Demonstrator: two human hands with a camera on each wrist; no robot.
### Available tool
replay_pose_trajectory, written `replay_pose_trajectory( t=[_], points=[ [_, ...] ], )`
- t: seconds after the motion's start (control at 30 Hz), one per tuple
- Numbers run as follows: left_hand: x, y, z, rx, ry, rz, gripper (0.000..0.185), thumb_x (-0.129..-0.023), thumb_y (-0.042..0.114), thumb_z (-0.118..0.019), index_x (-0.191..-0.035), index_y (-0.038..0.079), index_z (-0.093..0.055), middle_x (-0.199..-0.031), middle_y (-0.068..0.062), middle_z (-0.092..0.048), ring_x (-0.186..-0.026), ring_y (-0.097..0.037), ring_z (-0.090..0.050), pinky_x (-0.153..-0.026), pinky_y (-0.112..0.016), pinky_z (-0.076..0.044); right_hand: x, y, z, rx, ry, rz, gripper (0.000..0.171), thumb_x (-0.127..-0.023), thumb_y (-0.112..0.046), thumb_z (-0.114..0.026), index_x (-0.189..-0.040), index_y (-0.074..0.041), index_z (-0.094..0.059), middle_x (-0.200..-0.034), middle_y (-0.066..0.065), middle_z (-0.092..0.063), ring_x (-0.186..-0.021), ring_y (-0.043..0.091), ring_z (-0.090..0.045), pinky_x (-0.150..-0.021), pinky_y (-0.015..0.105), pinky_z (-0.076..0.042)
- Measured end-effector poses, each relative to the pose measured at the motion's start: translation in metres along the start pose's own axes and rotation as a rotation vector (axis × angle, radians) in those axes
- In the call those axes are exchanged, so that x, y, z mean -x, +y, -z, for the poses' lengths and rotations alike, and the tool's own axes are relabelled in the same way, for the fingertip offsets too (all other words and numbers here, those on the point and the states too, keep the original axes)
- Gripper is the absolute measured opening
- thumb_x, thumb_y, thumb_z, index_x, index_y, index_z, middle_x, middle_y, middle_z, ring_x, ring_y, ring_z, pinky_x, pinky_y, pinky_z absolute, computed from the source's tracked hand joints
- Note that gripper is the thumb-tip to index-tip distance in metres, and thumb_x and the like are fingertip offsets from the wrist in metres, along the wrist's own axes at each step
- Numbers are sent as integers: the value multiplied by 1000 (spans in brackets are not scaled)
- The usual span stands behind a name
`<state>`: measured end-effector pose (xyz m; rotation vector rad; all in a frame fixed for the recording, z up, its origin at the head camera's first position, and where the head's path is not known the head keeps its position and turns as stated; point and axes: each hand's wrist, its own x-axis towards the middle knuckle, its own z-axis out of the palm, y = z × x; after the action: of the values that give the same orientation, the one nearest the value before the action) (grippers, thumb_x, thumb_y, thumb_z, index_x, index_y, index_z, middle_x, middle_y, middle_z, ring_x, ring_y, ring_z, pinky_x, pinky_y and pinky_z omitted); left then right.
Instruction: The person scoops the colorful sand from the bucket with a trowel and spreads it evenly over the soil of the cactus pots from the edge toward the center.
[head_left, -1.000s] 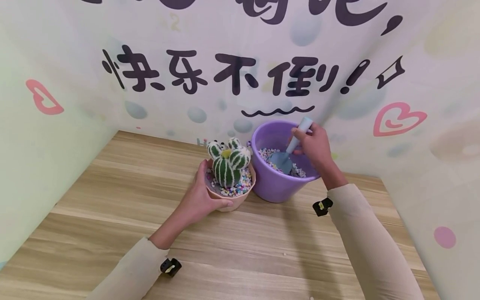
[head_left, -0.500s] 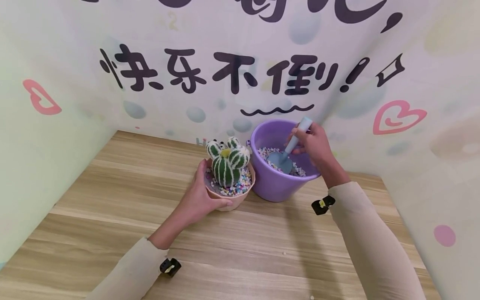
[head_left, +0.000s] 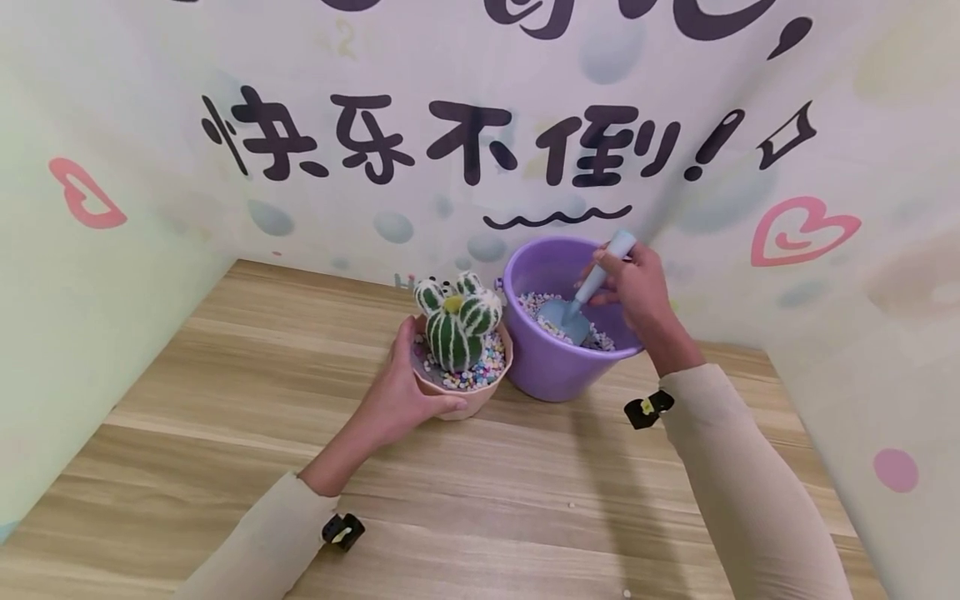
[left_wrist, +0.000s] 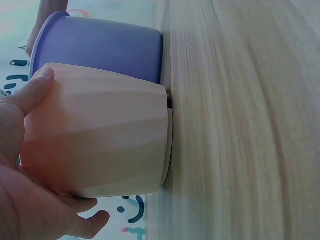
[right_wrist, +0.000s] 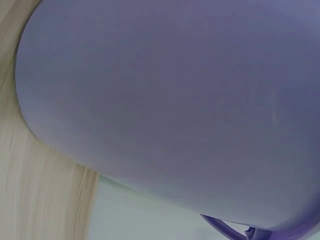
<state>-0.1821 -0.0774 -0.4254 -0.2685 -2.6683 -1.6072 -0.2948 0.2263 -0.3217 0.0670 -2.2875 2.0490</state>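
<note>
My left hand (head_left: 393,392) grips the side of a peach flowerpot (left_wrist: 100,130), its thumb at the front and its fingers round the left. In the pot stands a green, white-striped toy cactus (head_left: 453,337) among multicoloured pebbles (head_left: 483,367). My right hand (head_left: 633,279) holds the handle of a pale blue toy shovel (head_left: 600,271), which slants down into a purple bucket (head_left: 555,371). The shovel's blade lies on small pebbles (head_left: 536,304) inside, and its tip is partly among them. In the right wrist view the bucket's wall (right_wrist: 165,100) hides the hand.
Pot and bucket stand side by side on a wood-grain table (head_left: 247,400), near the back wall (head_left: 337,217) with printed lettering. A second wall (head_left: 862,375) rises at the right. Two tiny pale pebbles lie near the table's front. The bucket's handle (right_wrist: 227,230) hangs at its side.
The right hand and the shovel's handle have shifted slightly to the right and up, the blade still down in the bucket. The left hand keeps its hold on the pot.
</note>
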Motion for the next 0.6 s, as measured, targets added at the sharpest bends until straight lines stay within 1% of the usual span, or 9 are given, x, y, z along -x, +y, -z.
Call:
replay_pose_trajectory(
  t=[0.13,0.23,0.4,0.5,0.6],
  points=[
    [0,0,0,5,0,-3,133,-62,39,-92,-156,18,0,-160,-14,-17,-146,-34,-20,-117,-53,-20,-1,0,0,-32,7,-5,13,-97,-12,-57,-101,-1,-51,-71,7,-68,-63,22,-71,-49,31,-57],
    [0,-1,0,9,-1,-3,133,-62,40,-91,-156,19,0,-160,-13,-16,-146,-33,-19,-117,-53,-20,-1,0,-1,-33,0,-12,14,-97,-12,-58,-102,-1,-51,-71,7,-68,-64,23,-72,-50,32,-57],
    [-1,0,0,-1,-5,-3,133,-62,41,-91,-156,20,1,-161,-13,-15,-147,-33,-19,-117,-53,-19,-1,0,1,-12,-55,-13,14,-96,-11,-58,-103,-1,-49,-75,8,-68,-65,22,-71,-53,33,-58],
    [0,0,0,-2,-4,-4,134,-62,41,-91,-156,20,1,-161,-13,-16,-146,-33,-19,-117,-53,-20,-2,1,2,-7,-98,-2,12,-97,-9,-56,-102,0,-49,-77,10,-68,-68,23,-71,-56,32,-59],
    [-1,-1,0,6,-2,-8,133,-62,40,-91,-156,20,0,-160,-13,-17,-146,-33,-20,-117,-53,-20,-2,1,3,-9,-120,10,9,-97,-7,-54,-101,-1,-49,-77,10,-68,-69,23,-71,-56,32,-59]
  ],
)
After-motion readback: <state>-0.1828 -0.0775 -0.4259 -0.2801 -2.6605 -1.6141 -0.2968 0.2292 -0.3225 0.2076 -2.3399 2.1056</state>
